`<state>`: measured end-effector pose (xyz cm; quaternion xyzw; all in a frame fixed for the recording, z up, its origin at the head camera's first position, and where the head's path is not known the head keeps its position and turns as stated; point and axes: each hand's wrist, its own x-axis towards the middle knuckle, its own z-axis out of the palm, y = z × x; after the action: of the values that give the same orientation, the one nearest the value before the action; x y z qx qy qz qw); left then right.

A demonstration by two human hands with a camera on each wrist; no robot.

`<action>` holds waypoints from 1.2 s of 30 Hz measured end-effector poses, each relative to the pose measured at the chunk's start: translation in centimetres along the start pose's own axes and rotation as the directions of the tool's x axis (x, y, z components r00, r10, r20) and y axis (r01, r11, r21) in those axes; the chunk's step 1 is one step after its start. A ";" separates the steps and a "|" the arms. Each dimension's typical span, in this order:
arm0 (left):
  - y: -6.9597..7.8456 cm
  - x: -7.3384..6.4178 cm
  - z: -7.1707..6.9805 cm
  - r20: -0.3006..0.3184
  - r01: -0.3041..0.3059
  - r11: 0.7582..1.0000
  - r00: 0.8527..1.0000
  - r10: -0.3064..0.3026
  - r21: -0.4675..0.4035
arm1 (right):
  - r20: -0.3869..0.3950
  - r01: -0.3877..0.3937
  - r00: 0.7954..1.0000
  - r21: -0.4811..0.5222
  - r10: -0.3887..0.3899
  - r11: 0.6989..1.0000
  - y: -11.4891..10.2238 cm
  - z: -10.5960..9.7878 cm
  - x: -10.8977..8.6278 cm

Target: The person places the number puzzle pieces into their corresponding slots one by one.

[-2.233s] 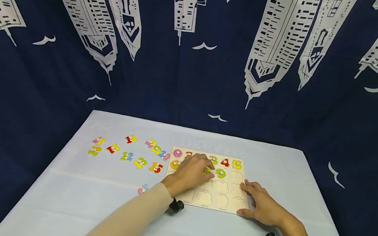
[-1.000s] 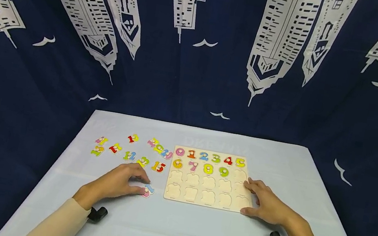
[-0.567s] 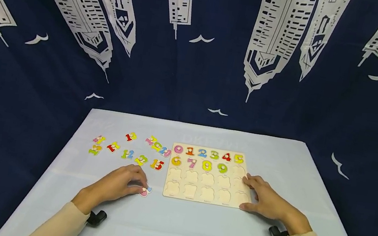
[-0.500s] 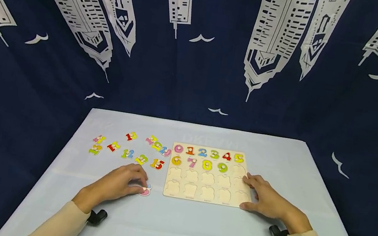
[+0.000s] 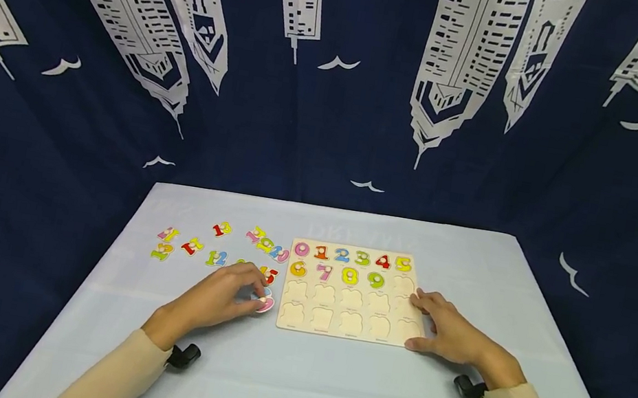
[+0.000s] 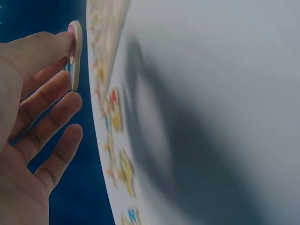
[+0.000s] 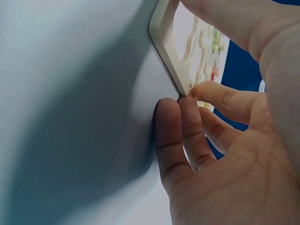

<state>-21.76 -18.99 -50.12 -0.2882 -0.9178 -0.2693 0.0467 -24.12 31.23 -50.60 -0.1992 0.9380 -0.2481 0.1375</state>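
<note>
Currently left hand (image 5: 219,296) pinches pink-and-blue piece (image 5: 266,305) above table (image 5: 289,389), just left of board (image 5: 351,310) that right hand (image 5: 454,333) touches; slackening fingertips could drop or twist it.

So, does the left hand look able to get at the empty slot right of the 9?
Likely yes: nothing covers the empty slot, and the left hand, pinching a pink-and-blue piece, is just left of the board. The right hand, close beside the slot, may leave little room.
</note>
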 end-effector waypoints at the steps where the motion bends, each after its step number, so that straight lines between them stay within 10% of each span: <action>1: 0.3 0.4 0.2 -0.010 -0.003 1.000 1.000 0.003 -0.003 | 0.001 -0.004 1.000 -0.001 0.004 1.000 0.0 0.0 0.0; 13: 3.7 7.2 3.1 -0.042 -0.014 0.990 0.999 0.009 -0.138 | 0.005 0.008 1.000 -0.024 -0.008 1.000 0.1 -0.2 -0.1; 36: 9.3 17.6 10.1 -0.027 -0.075 0.991 0.997 0.073 -0.109 | 0.007 0.012 1.000 0.001 -0.012 1.000 0.1 -0.1 -0.3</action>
<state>-30.56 1.55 -50.10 -0.3211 -0.8896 -0.3208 0.0510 -23.90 31.50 -50.50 -0.2056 0.9361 -0.2489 0.1395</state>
